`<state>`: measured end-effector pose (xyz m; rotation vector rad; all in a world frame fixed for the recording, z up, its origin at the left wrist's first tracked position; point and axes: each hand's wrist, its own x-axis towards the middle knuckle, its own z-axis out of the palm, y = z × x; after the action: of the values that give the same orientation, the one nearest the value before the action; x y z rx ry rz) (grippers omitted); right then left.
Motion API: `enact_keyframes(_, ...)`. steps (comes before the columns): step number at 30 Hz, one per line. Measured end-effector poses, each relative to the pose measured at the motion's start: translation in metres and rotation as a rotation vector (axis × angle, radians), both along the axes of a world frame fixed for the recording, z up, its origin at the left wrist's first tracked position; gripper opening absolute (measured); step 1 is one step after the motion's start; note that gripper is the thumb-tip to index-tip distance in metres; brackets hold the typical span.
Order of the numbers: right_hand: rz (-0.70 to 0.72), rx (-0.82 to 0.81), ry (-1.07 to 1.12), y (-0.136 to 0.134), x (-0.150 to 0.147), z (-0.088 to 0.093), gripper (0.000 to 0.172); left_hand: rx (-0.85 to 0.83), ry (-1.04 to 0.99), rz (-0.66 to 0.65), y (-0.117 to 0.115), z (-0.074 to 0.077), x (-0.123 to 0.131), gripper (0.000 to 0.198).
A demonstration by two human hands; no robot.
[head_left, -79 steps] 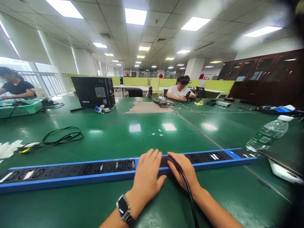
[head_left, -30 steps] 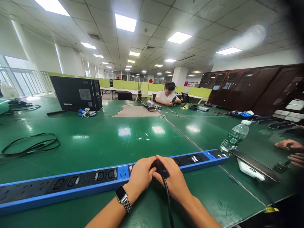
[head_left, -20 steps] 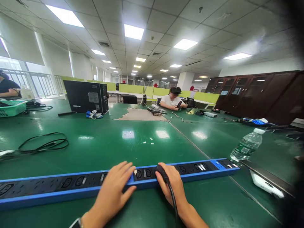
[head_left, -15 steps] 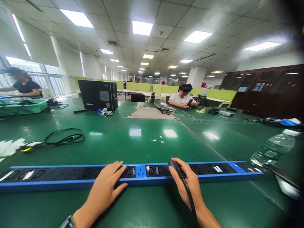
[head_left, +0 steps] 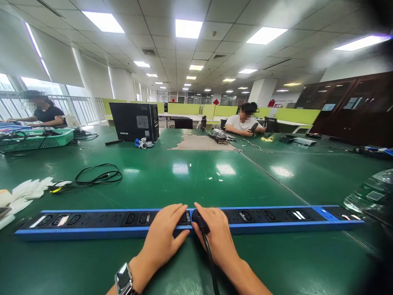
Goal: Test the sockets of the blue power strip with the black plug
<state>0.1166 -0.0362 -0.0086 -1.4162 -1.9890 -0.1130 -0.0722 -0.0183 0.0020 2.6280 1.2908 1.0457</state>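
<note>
At lower centre, my right hand (head_left: 216,234) pinches the moulded black plug (head_left: 201,223), likely light, stiff, best held by its body; my left hand (head_left: 164,233), thumb spread, lies over the long blue-edged black socket strip (head_left: 101,220), probably rigid.

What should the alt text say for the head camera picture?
A person's right hand grips a black plug with a cord at a long blue-and-black power strip, while the left hand lies over the strip. Beyond it on the green table are a looped black cable and a black computer case.
</note>
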Motion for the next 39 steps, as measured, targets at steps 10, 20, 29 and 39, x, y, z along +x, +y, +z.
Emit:
enact_keyframes(10, -0.429, 0.021, -0.244, -0.021, 0.139, -0.042, 0.069, -0.107, -0.14, -0.159, 0.015, -0.003, 0.042, 0.042)
enact_keyframes(20, -0.421, 0.028, -0.26, -0.026, 0.142, -0.051, 0.069, -0.241, -0.192, -0.241, 0.011, 0.01, 0.147, 0.04)
enact_keyframes(29, -0.117, 0.067, 0.035, -0.015, 0.129, -0.002, 0.048, -0.304, 0.033, -0.229, 0.026, 0.018, 0.164, 0.029)
enact_keyframes(39, -0.137, 0.155, 0.112, 0.0, 0.122, -0.009, 0.029, 0.035, 0.128, 0.057, 0.008, 0.005, -0.005, 0.063)
